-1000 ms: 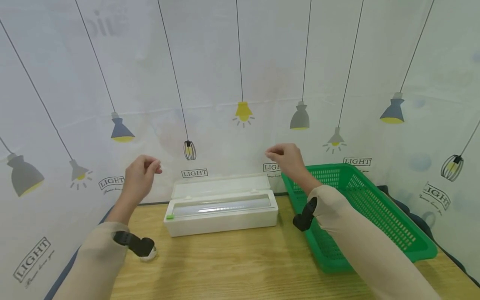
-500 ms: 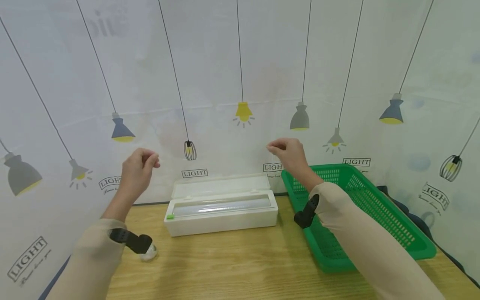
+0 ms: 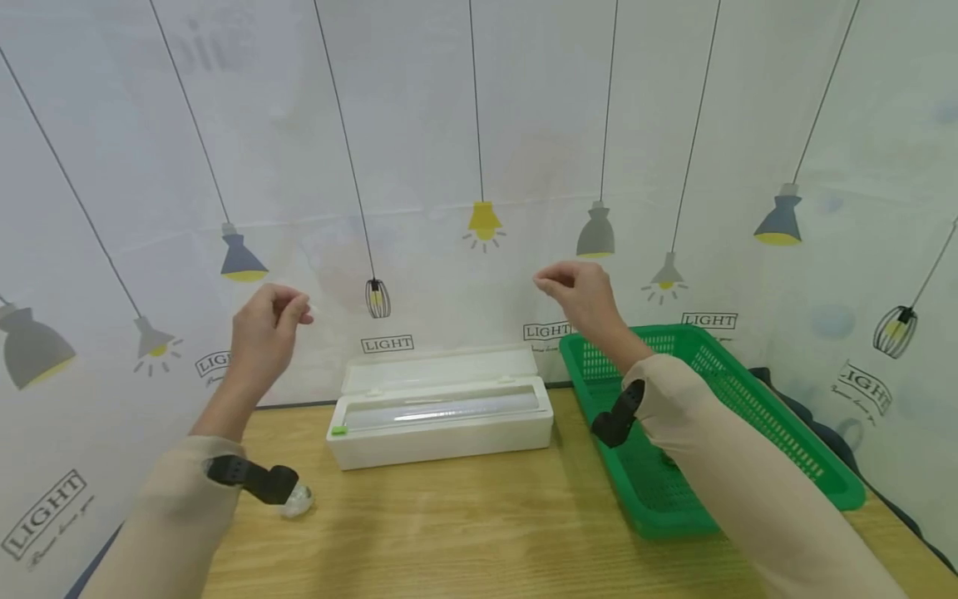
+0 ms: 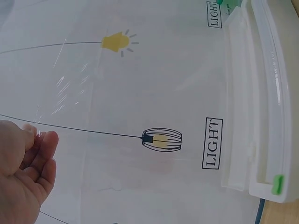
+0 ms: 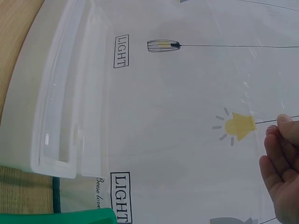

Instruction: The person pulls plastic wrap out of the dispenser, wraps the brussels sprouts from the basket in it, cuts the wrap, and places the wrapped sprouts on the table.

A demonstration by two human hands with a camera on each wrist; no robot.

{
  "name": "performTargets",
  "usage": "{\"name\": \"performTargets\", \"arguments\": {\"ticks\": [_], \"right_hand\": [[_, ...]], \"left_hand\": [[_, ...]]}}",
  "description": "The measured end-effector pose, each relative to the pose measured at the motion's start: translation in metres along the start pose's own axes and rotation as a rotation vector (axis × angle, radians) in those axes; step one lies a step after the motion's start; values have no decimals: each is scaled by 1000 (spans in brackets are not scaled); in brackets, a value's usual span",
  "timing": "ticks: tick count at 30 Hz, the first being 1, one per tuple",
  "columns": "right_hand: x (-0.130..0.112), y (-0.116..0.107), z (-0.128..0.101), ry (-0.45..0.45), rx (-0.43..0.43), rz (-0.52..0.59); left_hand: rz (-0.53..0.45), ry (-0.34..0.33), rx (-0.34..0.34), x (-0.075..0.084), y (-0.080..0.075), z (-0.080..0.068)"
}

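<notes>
Pinching clear film (image 4: 61,96), left hand (image 3: 262,330) and right hand (image 3: 586,296) flank it above white box (image 3: 449,447).

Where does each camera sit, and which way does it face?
Head: worn on the head, facing forward and down at the white rectangular plastic box and green plastic basket; left hand, right hand and beige sleeves show.
Left wrist: worn there, facing the white lamp-printed backdrop beyond clear plastic film; only the left hand shows.
Right wrist: worn there, facing the backdrop from the right; only the right hand shows.
Both wrist views share the box and the yellow printed lamp.
</notes>
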State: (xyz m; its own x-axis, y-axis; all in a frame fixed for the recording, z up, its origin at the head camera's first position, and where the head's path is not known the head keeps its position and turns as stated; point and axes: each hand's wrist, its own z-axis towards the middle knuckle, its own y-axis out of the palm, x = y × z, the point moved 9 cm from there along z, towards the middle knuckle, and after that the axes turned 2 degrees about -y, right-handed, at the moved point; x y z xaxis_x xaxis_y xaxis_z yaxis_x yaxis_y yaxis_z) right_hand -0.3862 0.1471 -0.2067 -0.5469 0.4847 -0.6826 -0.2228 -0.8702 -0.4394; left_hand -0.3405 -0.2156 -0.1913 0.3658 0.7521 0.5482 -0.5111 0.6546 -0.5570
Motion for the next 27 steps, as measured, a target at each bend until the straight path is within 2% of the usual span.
{"name": "performTargets", "arguments": {"ticks": [13, 27], "right_hand": [[-14, -10, 4, -25, 10, -10], [-28, -20, 11, -81, 39, -16]], "left_hand": [[12, 18, 28, 12, -14, 2], [4, 94, 78, 27, -29, 6]]}}
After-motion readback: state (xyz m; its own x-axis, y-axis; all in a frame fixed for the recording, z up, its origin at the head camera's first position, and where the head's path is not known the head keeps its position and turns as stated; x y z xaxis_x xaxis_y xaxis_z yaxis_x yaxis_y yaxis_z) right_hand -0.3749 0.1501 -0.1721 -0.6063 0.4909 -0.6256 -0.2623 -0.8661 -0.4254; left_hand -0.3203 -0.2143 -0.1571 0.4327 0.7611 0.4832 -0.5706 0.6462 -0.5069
